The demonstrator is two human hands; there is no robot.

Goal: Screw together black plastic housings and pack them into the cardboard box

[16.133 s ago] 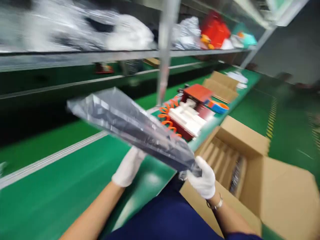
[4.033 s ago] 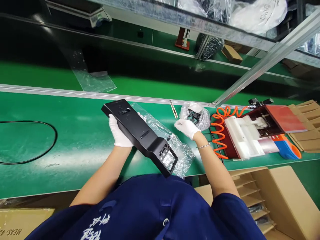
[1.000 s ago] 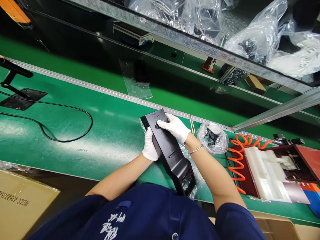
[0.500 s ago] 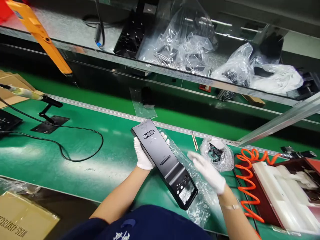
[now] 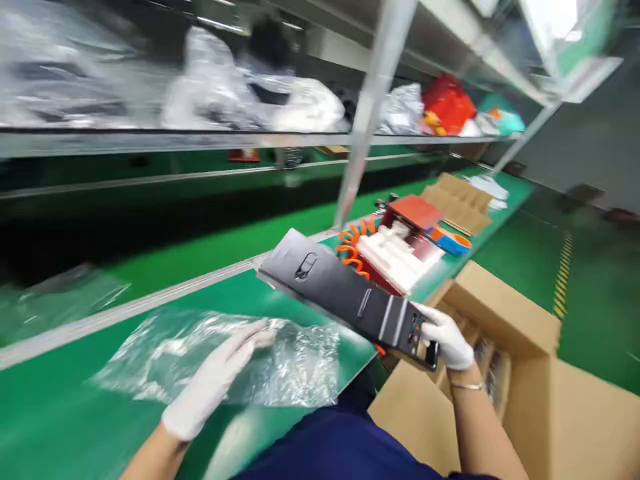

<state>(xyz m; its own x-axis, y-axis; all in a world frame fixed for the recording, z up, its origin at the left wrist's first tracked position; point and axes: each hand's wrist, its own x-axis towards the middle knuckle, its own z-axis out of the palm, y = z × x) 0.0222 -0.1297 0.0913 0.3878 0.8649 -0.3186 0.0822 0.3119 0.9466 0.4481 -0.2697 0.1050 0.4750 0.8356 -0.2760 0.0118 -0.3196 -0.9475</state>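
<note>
Head view: the right hand (image 5: 447, 339) grips the black housing (image 5: 340, 283) by its windowed end, over the bench (image 5: 60, 420) near the open carton (image 5: 590, 420); the left hand (image 5: 223, 373), fingers extended, lies over the clear bag (image 5: 313, 360). One-handed handling appears underway; the next move calls for steady support.

plastic bag (image 5: 305, 367) on bench (image 5: 55, 407); carton (image 5: 530, 393) right of bench; bags (image 5: 310, 107) on shelf (image 5: 190, 141)

black casing (image 5: 333, 287), white gloves (image 5: 453, 343), green bench (image 5: 55, 413), yellow-black striping (image 5: 563, 273)
</note>
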